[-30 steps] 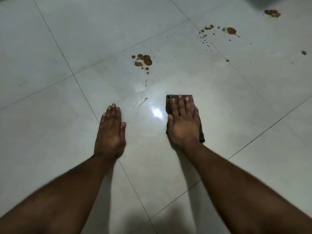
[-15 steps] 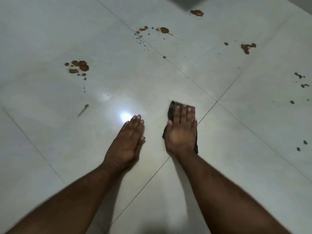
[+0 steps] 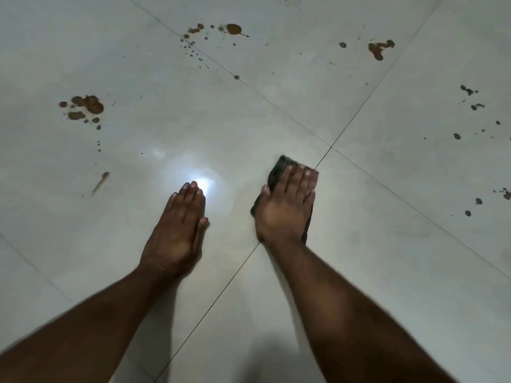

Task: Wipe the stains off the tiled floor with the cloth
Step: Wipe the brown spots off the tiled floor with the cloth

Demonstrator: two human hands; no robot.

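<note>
Dark cloth (image 3: 277, 172) mostly hidden | under flat right hand (image 3: 283, 210) | fingertips blurred

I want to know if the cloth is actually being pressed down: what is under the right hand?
Under the right hand lies the dark cloth, flat on the tiled floor, its edges showing past the straight fingers. Any stain beneath the cloth is covered.

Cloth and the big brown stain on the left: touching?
Apart. The head view shows the cloth under the right hand, with bare tile between it and the brown stain.
</note>
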